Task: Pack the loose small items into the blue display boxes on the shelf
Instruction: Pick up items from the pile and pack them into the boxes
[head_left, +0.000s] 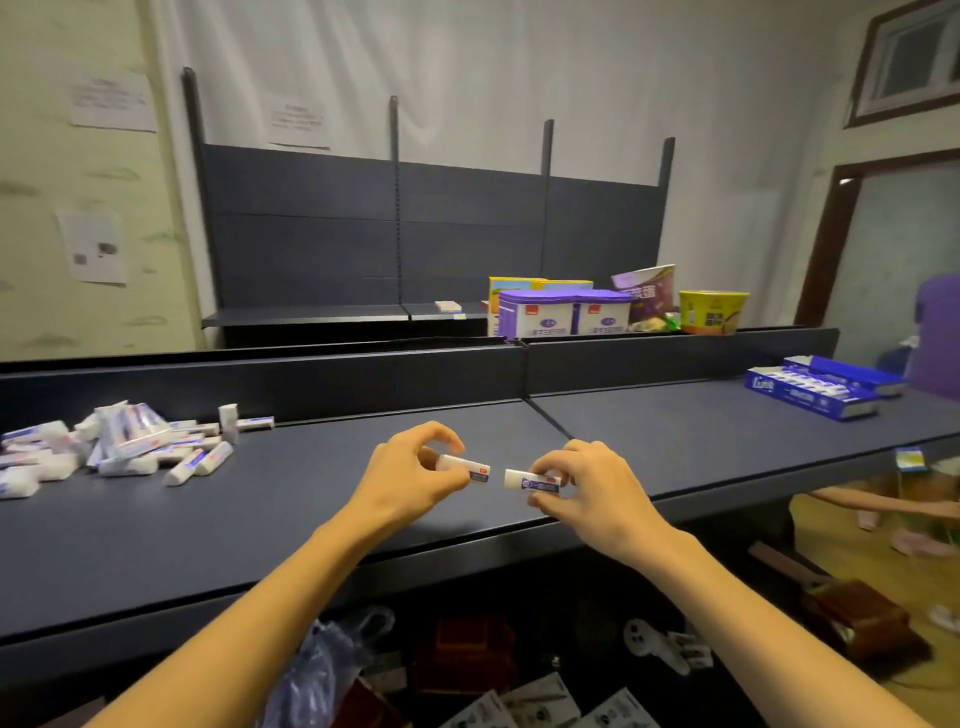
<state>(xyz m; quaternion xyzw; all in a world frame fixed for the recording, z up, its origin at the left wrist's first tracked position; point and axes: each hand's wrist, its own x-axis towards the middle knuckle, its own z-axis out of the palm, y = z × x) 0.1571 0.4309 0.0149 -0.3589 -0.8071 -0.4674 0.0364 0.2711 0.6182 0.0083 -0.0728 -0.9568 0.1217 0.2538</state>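
A pile of several loose small white items (119, 449) with blue-and-red labels lies on the dark shelf (332, 499) at the left. My left hand (410, 475) pinches one white item (464, 467) above the shelf's middle. My right hand (589, 491) pinches another white item (530, 480) just to the right of it; the two items are close, end to end, and apart. Two blue display boxes (823, 387) stand at the shelf's far right, filled with rows of the same items.
Behind the shelf's back wall stand purple-lidded tins (563, 312), a yellow box, a purple bag and a yellow cup (712, 310). Below the shelf lie a plastic bag (322, 670), boxes and papers. Another person's arm (883, 501) shows at the right, low down.
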